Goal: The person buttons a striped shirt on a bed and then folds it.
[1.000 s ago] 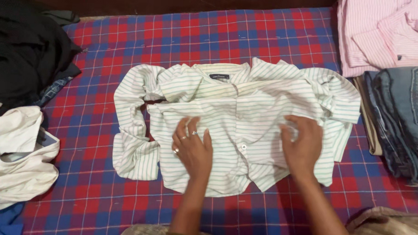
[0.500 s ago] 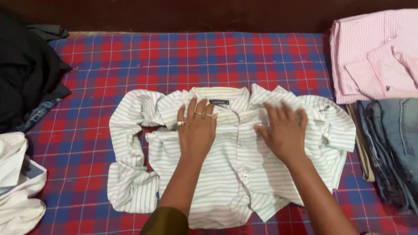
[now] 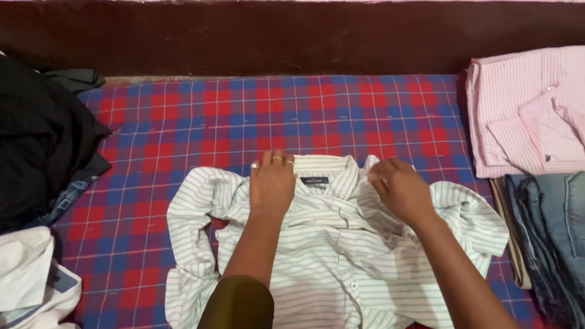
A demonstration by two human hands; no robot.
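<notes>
Both hands work at the collar of the white green-striped shirt [image 3: 341, 250], spread face-up on the red-and-blue checked bed [image 3: 255, 111]: the left hand [image 3: 271, 183] presses flat with fingers together to pin the cloth, while the right hand [image 3: 400, 189] pinches the collar's edge, seemingly to straighten it.
</notes>
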